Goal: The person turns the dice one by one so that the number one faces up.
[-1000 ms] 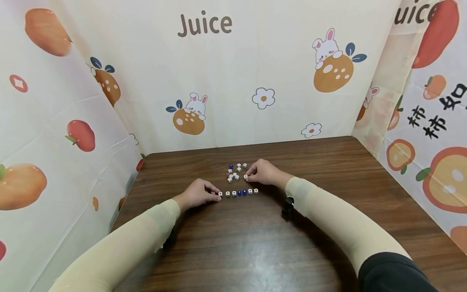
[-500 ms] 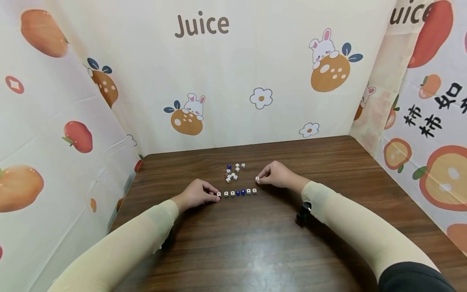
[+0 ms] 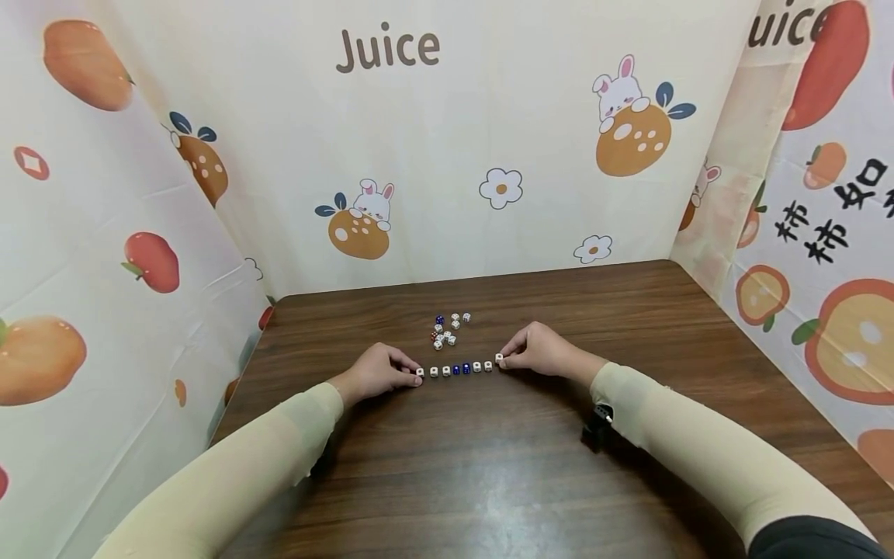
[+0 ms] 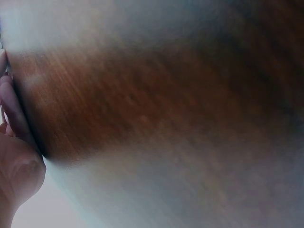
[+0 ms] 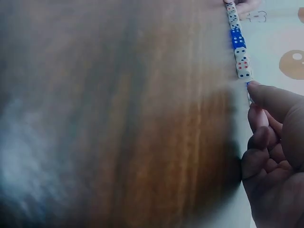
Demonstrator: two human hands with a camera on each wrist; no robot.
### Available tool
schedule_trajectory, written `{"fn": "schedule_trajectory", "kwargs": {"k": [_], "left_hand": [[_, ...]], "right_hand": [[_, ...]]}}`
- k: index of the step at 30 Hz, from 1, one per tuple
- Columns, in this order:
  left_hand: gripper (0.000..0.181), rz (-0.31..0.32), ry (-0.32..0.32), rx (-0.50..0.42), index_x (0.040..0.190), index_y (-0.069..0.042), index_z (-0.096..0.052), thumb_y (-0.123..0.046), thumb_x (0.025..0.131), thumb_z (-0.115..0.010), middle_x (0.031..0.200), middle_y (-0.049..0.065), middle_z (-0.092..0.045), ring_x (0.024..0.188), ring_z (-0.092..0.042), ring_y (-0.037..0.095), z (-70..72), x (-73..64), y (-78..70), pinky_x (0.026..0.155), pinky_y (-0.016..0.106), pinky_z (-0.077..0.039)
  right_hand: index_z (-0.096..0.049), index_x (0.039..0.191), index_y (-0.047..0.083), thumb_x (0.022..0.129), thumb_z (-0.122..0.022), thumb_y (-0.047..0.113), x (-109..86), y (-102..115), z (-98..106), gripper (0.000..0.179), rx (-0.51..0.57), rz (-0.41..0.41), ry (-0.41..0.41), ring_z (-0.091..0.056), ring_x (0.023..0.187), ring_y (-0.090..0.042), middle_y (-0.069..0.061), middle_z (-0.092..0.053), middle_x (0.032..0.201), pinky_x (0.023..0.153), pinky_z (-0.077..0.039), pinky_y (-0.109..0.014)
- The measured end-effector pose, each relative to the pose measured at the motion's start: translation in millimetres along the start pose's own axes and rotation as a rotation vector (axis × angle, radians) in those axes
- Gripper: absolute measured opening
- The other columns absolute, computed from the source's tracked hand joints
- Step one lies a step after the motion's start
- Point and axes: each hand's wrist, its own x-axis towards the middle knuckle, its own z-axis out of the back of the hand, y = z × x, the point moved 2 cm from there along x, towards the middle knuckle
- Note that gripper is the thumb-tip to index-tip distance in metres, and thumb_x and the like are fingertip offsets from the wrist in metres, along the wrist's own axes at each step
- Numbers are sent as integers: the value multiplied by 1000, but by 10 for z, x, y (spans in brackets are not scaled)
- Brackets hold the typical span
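Note:
A row of small dice runs across the middle of the table: white dice [image 3: 446, 372] on the left, two blue dice [image 3: 466, 369] in the middle, two white dice [image 3: 488, 366] on the right. At the row's left end, my left hand [image 3: 378, 368] pinches a white die [image 3: 420, 373] between thumb and fingers. My right hand [image 3: 543, 352] pinches another white die [image 3: 499, 359] just beyond the right end, slightly behind the row's line. In the right wrist view the right hand's thumb and fingers [image 5: 266, 102] mostly hide that die.
Behind the row lies a loose cluster of white dice [image 3: 452, 340], with a blue die [image 3: 439, 320] and a red die [image 3: 434, 336] among them. The brown wooden table [image 3: 447, 466] meets fruit-printed cloth walls [image 3: 433, 140] at the back and sides.
My right hand has carried its white die from beside the cluster rightward, then forward toward me to the row's right end. The left hand stays at the left-end die.

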Motion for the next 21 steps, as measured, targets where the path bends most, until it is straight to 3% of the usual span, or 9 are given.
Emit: {"fn": "schedule_trajectory", "kwargs": {"k": [9, 21], "left_hand": [[20, -4, -2, 3, 109, -13, -92, -22, 92, -98, 90, -5, -77, 75, -64, 8, -8, -1, -18, 67, 26, -58], [21, -5, -7, 3, 109, -12, -91, -21, 92, -98, 88, -6, -76, 74, -63, 7, -14, -11, -15, 65, 26, -57]], "right_hand": [[-93, 98, 14, 94, -92, 18, -51, -13, -40, 6, -29, 24, 6, -57, 70, -5, 11, -70, 73, 67, -46, -21], [-93, 99, 16, 94, -92, 19, -38, -56, -72, 6, -35, 39, -5, -57, 70, -2, 14, -67, 72, 69, -47, -20]]}}
